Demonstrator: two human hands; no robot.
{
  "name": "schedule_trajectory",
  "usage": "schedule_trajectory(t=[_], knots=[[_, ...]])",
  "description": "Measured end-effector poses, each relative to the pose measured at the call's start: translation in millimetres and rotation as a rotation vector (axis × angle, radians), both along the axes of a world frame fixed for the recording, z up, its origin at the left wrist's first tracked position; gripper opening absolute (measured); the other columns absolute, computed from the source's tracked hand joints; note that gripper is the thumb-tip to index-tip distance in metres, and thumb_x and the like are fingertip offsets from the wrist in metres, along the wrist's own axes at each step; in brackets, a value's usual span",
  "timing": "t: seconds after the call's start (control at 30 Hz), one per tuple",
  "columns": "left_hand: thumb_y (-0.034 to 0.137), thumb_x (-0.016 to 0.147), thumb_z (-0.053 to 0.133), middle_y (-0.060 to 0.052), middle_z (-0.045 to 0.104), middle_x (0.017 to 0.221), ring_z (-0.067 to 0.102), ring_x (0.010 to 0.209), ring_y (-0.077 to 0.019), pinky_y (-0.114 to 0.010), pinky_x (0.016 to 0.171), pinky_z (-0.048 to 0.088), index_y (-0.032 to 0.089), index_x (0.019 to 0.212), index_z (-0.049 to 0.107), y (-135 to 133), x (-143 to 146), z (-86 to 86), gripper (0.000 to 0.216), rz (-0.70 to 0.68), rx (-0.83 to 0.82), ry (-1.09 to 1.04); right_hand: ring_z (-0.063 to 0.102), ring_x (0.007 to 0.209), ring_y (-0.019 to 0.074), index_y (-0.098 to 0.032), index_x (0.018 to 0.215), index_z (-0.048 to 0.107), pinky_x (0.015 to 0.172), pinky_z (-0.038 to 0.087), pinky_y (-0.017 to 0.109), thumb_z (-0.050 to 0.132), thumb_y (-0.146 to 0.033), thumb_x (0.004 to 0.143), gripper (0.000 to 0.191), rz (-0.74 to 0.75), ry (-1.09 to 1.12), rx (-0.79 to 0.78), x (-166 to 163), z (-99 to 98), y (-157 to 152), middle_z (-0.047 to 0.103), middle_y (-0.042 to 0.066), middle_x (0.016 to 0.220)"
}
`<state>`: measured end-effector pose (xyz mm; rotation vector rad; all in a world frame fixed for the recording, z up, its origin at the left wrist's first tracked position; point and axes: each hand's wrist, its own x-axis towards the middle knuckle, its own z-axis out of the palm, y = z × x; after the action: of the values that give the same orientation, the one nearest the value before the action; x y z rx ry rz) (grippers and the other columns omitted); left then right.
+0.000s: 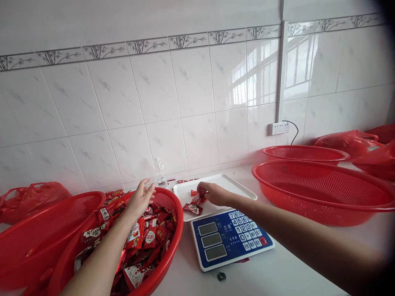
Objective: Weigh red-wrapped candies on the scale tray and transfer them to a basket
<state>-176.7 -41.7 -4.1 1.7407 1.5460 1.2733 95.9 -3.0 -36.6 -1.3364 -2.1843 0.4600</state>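
Several packets (193,209) may scatter if our right hand (211,193), its fingers' grip unclear, slips; our left hand (141,200) has fingers apart.

Right hand (213,193) at red packets (193,209)

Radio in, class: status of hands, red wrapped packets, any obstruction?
Left hand open over filled red basket. Right hand curled at red wrapped packets on white tray, grip unclear. Nothing visibly blocking either hand.
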Motion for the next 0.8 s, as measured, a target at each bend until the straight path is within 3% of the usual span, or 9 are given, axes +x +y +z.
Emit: schedule_trajectory(t=[0.23, 0.47, 0.63, 0.8], knots=[[0.059, 0.076, 0.046, -0.008, 0.059, 0.095, 0.059, 0.083, -0.0183, -0.032, 0.069, 0.052, 0.018, 0.128, 0.036, -1, 2, 1.1, 0.067, -0.01, -0.005, 0.001, 0.059, 0.08, 0.0157, -0.019, 0.084, 0.059, 0.069, 0.045, 0.027, 0.042, -0.008, 0.071, 0.024, -0.046, 0.044, 0.0, 14, -1.8, -5, 0.066, 0.005, 0.088], [0.06, 0.075, 0.045, -0.007, 0.06, 0.092, 0.059, 0.081, -0.018, -0.032, 0.068, 0.052, 0.017, 0.127, 0.037, -1, 3, 1.1, 0.067, -0.015, 0.002, 0.011, 0.055, 0.098, 0.019, -0.025, 0.106, 0.06, 0.084, 0.042, 0.03, 0.055, -0.029, 0.073, 0.034, 0.066, 0.015, 0.062, 5, -0.4, -16, 0.06, 0.005, 0.111], [0.06, 0.076, 0.044, -0.009, 0.059, 0.096, 0.058, 0.08, -0.0172, -0.032, 0.068, 0.051, 0.017, 0.129, 0.035, -2, 3, 0.5, 0.068, -0.02, -0.022, 0.02, 0.058, 0.081, 0.0176, -0.021, 0.089, 0.066, 0.071, 0.044, 0.029, 0.052, -0.029, 0.076, 0.021, 0.05, 0.025, 0.052, -3, -4.7, -11, 0.066, 0.005, 0.092], [0.059, 0.077, 0.043, -0.009, 0.057, 0.095, 0.058, 0.08, -0.0169, -0.031, 0.068, 0.052, 0.016, 0.129, 0.035, -4, 5, 1.8, 0.068, -0.031, -0.022, 0.016, 0.059, 0.073, 0.0152, -0.019, 0.087, 0.064, 0.066, 0.045, 0.028, 0.043, -0.022, 0.08, 0.022, -0.052, 0.115, 0.07, 4, -7.6, -9, 0.067, 0.004, 0.083]])
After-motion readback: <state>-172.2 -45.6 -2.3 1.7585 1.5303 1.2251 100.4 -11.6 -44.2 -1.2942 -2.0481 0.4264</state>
